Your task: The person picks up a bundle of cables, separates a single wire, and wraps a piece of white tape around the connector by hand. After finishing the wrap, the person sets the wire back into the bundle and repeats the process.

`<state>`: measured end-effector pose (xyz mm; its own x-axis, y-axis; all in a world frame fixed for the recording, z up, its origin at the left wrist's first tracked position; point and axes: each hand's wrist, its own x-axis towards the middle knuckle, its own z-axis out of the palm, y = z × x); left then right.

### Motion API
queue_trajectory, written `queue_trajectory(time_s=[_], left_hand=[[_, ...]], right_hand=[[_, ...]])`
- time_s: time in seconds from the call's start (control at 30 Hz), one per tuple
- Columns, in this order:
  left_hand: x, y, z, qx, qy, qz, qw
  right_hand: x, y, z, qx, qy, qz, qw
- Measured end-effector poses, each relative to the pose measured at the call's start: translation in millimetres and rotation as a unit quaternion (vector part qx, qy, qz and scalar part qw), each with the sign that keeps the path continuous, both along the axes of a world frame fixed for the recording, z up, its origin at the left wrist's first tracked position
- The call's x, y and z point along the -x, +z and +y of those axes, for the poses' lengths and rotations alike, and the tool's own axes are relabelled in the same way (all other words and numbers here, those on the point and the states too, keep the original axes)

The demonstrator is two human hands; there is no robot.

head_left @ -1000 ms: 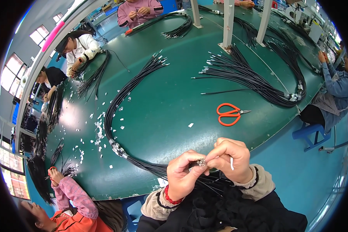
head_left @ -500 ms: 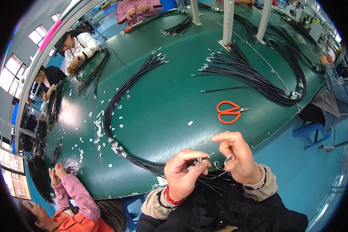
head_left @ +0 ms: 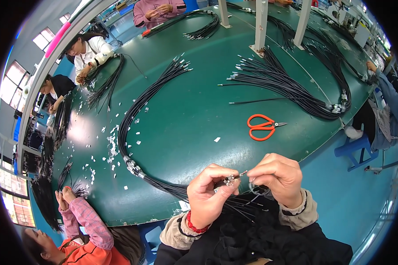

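A small metal connector (head_left: 231,179) on the end of a black cable sits at the near edge of the green counter (head_left: 199,115), pinched in the left hand (head_left: 208,196) — fingers curled tight around it. The right hand (head_left: 278,176) meets it from the right, its grip closed to a fingertip pinch on the connector's tip. Orange scissors (head_left: 262,127) lie farther off — a long black cable bundle (head_left: 141,132) curves away to the left.

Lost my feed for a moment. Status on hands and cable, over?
Left hand pinching black cable's metal end. Right hand fingers at its tip. Orange scissors lying apart on green table, nothing between.
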<state>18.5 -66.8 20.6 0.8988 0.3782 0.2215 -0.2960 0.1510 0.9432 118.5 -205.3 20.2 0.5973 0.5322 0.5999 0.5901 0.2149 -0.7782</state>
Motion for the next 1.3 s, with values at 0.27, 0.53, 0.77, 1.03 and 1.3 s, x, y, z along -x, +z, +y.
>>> queue_trajectory(time_s=[0.27,0.53,0.77,1.03,1.3], left_hand=[[2,2,3,-0.010,-0.015,0.011,1.000],[2,2,2,-0.045,0.002,-0.004,0.999],[1,3,0,-0.084,0.020,-0.025,0.996],[3,6,-5,-0.106,0.052,-0.014,0.993],[1,6,-6,-0.200,0.111,-0.037,0.973]], right_hand=[[2,3,-1,-0.010,0.033,0.044,0.998],[-3,-7,-2,-0.022,0.060,0.009,0.998],[-3,-5,6,-0.050,0.033,-0.039,0.997],[-8,0,9,-0.062,0.017,-0.085,0.994],[-6,3,16,-0.072,-0.007,-0.077,0.994]])
